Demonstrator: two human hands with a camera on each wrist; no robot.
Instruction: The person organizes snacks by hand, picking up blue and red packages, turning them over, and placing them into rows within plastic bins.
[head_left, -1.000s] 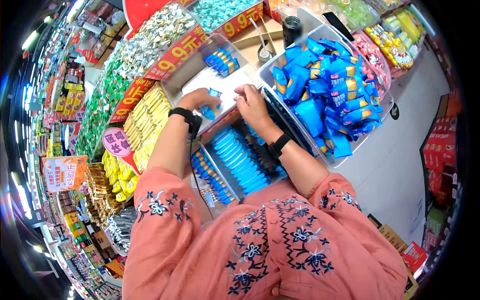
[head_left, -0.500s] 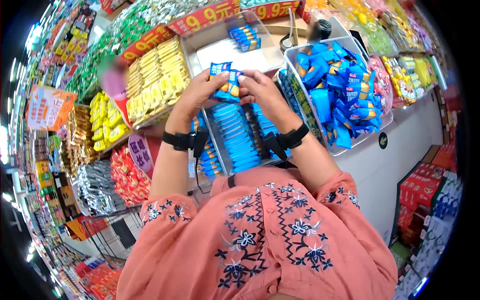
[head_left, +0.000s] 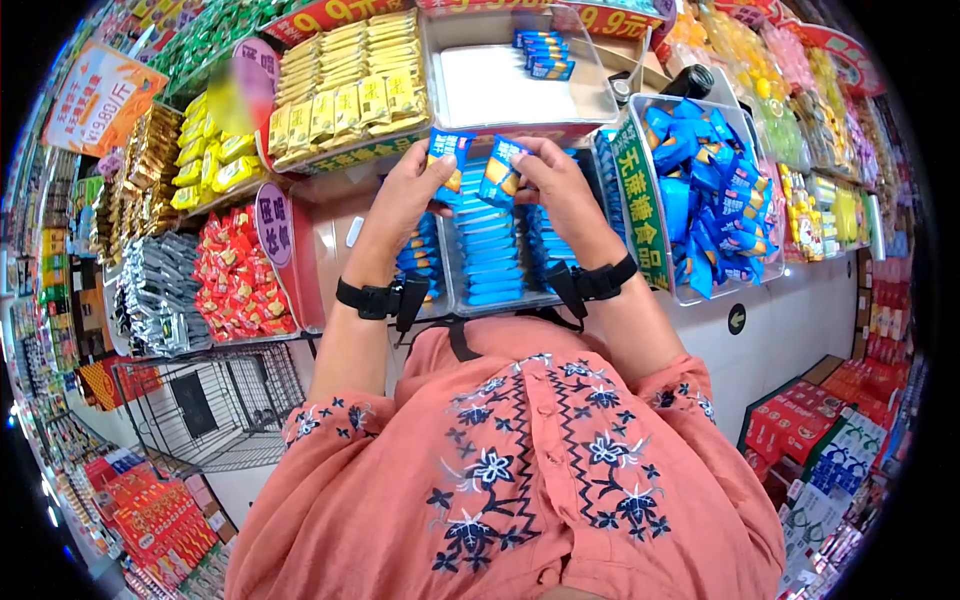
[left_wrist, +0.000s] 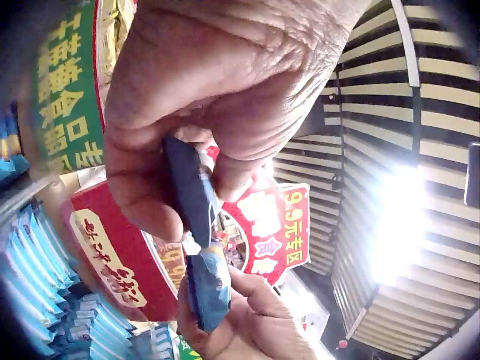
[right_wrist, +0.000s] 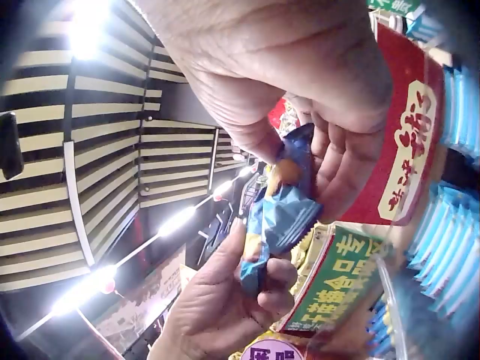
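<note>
My left hand [head_left: 400, 200] pinches a blue snack packet [head_left: 450, 158] between thumb and fingers, over the front bin. Opposite it, my right hand [head_left: 562, 190] pinches a second blue snack packet [head_left: 500, 174], tilted, with its printed front up. A small gap separates the two packets in the head view. From the left wrist, the left hand's packet [left_wrist: 191, 187] shows edge-on, beyond it the right hand's packet [left_wrist: 210, 289]. Beneath the hands, rows of blue packets [head_left: 490, 262] stand on edge in a divided clear bin [head_left: 505, 303].
Ahead lies a white-bottomed bin [head_left: 480, 88] with several blue packets [head_left: 543, 55] at its far right. A clear tub [head_left: 680, 297] heaped with blue packets stands at right. Gold packets [head_left: 350, 95] fill the bin at left. A wire shopping cart [head_left: 215, 405] stands lower left.
Both hands have come back from the white-bottomed bin toward the body with the packets. The packets, together half a second ago, are now apart, one in each hand. The head view has shifted.
</note>
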